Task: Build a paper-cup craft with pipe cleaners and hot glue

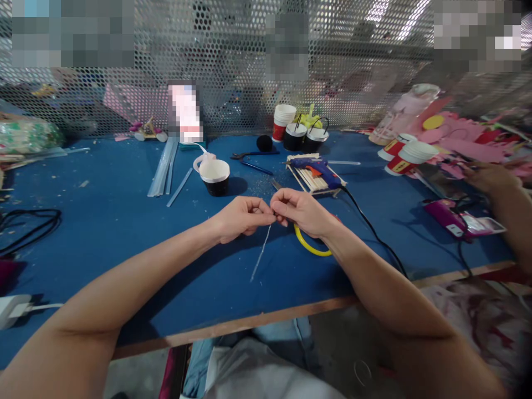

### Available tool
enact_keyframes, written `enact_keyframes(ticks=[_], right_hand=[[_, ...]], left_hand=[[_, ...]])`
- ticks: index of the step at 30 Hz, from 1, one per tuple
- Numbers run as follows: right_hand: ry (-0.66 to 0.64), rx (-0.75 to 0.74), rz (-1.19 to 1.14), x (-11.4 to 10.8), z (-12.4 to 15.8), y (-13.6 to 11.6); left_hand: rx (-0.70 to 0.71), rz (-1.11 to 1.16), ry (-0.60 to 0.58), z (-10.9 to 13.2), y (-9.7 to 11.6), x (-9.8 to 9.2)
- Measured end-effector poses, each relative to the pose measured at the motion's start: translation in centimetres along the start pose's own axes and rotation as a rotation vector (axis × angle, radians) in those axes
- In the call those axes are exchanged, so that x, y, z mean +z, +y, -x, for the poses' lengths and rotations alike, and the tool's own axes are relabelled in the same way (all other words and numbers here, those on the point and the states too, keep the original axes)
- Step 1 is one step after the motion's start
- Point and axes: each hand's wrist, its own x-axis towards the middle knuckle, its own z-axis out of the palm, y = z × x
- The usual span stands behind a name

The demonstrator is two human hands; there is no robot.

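In the head view both hands meet over the middle of the blue table (103,233). The left hand (241,217) and the right hand (301,210) come together fingertip to fingertip, each with thumb and forefinger pressed together on the top end of a thin pale strand (261,252). The other fingers are curled in. From the pinch the strand runs down toward 7 o'clock, and its lower end lies near the table top. Whether it is wire or something softer I cannot tell.

Just under the right hand, at 5 o'clock, part of a yellow ring (310,246) shows on the table, half hidden by the wrist. At 1 o'clock from the hands a blue glue gun (320,169) rests on a row of wooden sticks (305,178), and its black cord (374,233) trails off toward 4 o'clock. At 11 o'clock stands a black cup (215,176) with a white rim, and further toward 10 o'clock lie clear glue sticks (164,166). Pliers (249,158) lie at 12 o'clock.

Far out at 3 o'clock another person's hand (488,174) rests on the table — well apart from the two hands at the strand.
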Motion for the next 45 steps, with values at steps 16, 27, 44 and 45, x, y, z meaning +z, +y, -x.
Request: enact_keyframes(ticks=[16, 27, 44, 45], right_hand=[[0.098, -0.09, 0.065, 0.5, -0.2, 0.4], [0.036, -0.06, 0.152, 0.3, -0.5, 0.7], [0.05, 0.004, 0.012, 1.9, -2.3, 1.1], [0.035, 0.004, -0.054, 1.8, -2.2, 1.1]], left_hand=[[0.05, -0.118, 0.081, -0.3, 0.6, 0.6], [0.082, -0.084, 0.118, -0.1, -0.7, 0.3], [0.096, 0.029, 0.181, -0.6, -1.2, -1.6], [0.083, 0.079, 0.151, -0.5, -1.3, -1.8]])
